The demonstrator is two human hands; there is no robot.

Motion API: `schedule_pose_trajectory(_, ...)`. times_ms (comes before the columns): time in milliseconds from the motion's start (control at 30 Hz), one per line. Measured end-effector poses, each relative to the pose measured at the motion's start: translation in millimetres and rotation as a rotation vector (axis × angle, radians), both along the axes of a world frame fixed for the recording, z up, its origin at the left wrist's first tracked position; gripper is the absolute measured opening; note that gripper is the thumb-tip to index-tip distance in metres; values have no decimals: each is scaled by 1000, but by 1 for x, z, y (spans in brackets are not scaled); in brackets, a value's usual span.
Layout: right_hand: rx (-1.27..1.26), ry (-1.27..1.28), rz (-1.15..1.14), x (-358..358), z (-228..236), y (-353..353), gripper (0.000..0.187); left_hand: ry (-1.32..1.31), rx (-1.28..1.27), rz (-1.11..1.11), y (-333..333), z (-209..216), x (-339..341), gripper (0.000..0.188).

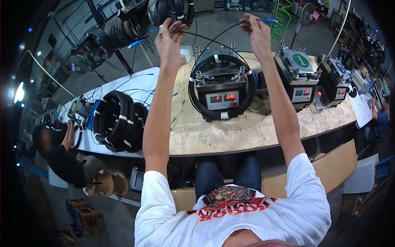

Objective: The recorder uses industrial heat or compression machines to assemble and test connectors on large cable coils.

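A thin black cable runs into each of my raised hands from a black cable coil [252,92]. My left hand [169,46] pinches one end, with a blue connector [135,43] sticking out to its left. My right hand [257,38] grips the other end; its blue connector [269,20] points right. Between the hands the two strands cross above the coil. White ties bind the coil, which rings the front of a metal test machine [222,88] with lit red and green displays. Whether the coil leans or hangs there I cannot tell.
Tied black cable coils [119,119] lie left on a white-covered table. Two more machines [298,76] [335,78] stand right on the wooden bench [181,136]. Cable coils hang on a rack [119,31] behind. One co-worker [61,152] sits left, another [380,117] far right.
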State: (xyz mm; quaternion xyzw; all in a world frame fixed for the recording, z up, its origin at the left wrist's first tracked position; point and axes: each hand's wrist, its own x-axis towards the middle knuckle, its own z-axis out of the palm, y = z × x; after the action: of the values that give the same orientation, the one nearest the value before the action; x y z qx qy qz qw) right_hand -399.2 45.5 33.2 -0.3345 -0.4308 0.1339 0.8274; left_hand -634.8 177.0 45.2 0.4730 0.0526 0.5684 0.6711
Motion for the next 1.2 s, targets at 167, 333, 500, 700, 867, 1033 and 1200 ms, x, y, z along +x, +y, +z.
schedule_pose_trajectory(167, -24, -66, -77, -16, -3, -45, 33, 210, 503, 758, -16, 6, -48, 39)
schedule_pose_trajectory(333, 67, -16, -39, -32, 4, -78, 33, 392, 602, 724, -60, 3, -65, 43)
schedule_pose_trajectory(500, 117, -139, -62, -57, 14, -103, 35, 256, 821, 662, -76, -2, -64, 49)
schedule_pose_trajectory(700, -53, -392, -204, -71, 6, -124, 24, 529, 1140, 795, -111, -3, -67, 25)
schedule_pose_trajectory(867, -267, -442, -95, -109, 1, -141, 21, 640, 1252, 668, -142, -33, -57, 28)
schedule_pose_trajectory(1033, -295, -224, 165, -131, -25, -142, 27, 386, 514, 52, -179, -80, -40, 15)
schedule_pose_trajectory(1200, -359, -198, 256, -135, -33, -148, 27, 361, 554, 104, -187, -93, -32, 15)
